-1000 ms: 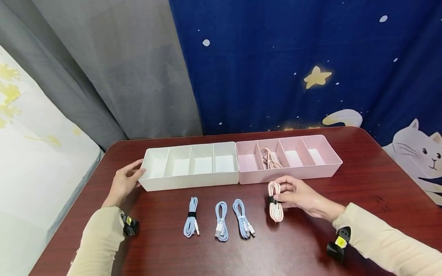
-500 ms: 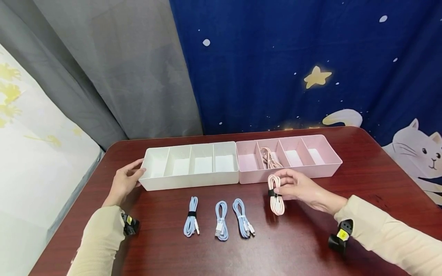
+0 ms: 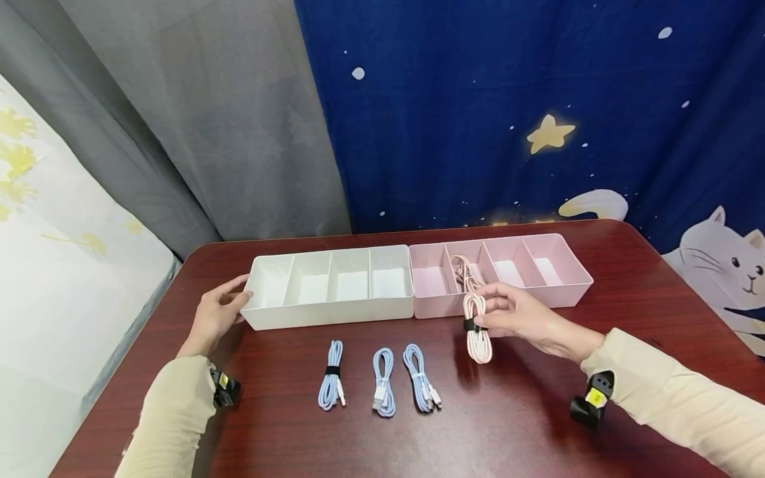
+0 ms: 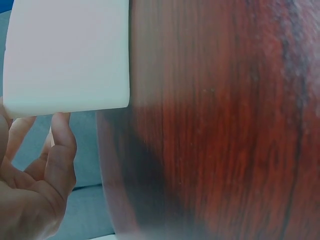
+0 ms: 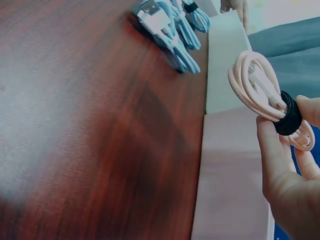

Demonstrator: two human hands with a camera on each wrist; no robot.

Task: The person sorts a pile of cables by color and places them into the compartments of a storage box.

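My right hand (image 3: 522, 322) pinches a coiled pink charging cable (image 3: 476, 342) between thumb and fingers. A black strap (image 5: 288, 114) wraps the coil, which hangs upright, overlapping the front wall of the pink divided box (image 3: 568, 292) in the head view. Another pink cable (image 3: 463, 265) lies in that box's second compartment from the left. My left hand (image 3: 216, 313) touches the left end of the white divided box (image 3: 335, 312), its fingertips against the end wall in the left wrist view.
Three coiled blue cables lie in front of the boxes: a black-strapped blue cable (image 3: 331, 378), a middle blue cable (image 3: 384, 382) and a right-hand blue cable (image 3: 421, 378). Both boxes stand end to end on the dark red wooden table (image 3: 287, 438). Curtains (image 3: 478, 119) hang behind.
My right hand has raised the pink cable and moved it away from me, toward the pink box. My left hand and the blue cables have stayed in place.
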